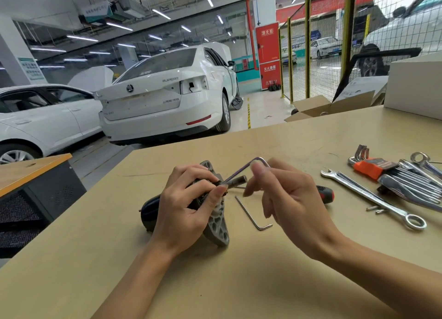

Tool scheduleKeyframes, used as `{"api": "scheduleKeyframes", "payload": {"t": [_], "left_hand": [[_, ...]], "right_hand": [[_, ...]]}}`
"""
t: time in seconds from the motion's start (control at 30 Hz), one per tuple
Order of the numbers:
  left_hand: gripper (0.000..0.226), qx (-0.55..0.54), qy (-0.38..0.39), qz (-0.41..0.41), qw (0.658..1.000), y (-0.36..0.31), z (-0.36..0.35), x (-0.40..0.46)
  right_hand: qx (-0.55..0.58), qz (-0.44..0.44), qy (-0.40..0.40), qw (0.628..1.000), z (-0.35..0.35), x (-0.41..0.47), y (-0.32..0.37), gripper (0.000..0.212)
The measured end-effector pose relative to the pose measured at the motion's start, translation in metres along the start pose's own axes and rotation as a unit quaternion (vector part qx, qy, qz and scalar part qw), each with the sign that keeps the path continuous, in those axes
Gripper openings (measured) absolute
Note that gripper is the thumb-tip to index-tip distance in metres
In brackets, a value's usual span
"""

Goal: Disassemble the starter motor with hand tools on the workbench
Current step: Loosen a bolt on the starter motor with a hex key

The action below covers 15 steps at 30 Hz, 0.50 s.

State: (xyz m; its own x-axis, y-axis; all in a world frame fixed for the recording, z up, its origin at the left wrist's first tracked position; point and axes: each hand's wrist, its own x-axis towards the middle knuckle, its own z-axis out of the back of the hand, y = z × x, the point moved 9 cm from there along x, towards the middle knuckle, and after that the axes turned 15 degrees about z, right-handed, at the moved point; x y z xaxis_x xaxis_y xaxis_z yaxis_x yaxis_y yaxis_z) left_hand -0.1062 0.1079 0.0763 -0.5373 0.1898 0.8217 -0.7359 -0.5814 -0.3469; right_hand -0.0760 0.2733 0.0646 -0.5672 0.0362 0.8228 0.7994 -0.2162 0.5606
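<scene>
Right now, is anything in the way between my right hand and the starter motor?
Only the hex key that the right hand itself holds; its tip reaches the starter motor, which the left hand grips. Nothing else visible lies between them. A second hex key lies on the bench nearer you, outside that gap.

A single wide-angle camera sits on the person's head and looks forward and down across the workbench [275, 259]. It is close to the bench: both forearms enter from the bottom edge and the hands fill the middle of the frame. The upper half looks out past the bench's far edge into a garage hall, where lines bend toward the frame's sides. No second view shares the scene.
</scene>
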Motion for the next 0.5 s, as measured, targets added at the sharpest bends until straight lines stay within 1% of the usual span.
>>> {"api": "scheduleKeyframes", "payload": {"t": [0.13,0.3,0.4,0.5], "left_hand": [[0.031,0.001,0.002,-0.001,1.000,0.000,0.000,0.001],[0.029,0.001,0.005,-0.007,1.000,0.000,0.000,0.000],[0.031,0.006,0.007,-0.008,1.000,0.000,0.000,0.000],[0.032,0.010,0.009,-0.007,1.000,-0.001,-0.001,0.000]], "right_hand": [[0.034,-0.065,-0.053,0.996,0.009,0.002,-0.015,0.055],[0.068,-0.106,-0.060,0.990,0.009,0.001,-0.024,0.053],[0.071,-0.092,-0.045,0.992,0.007,0.001,-0.022,0.045],[0.037,-0.029,-0.022,0.999,0.004,0.003,-0.011,0.038]]}}
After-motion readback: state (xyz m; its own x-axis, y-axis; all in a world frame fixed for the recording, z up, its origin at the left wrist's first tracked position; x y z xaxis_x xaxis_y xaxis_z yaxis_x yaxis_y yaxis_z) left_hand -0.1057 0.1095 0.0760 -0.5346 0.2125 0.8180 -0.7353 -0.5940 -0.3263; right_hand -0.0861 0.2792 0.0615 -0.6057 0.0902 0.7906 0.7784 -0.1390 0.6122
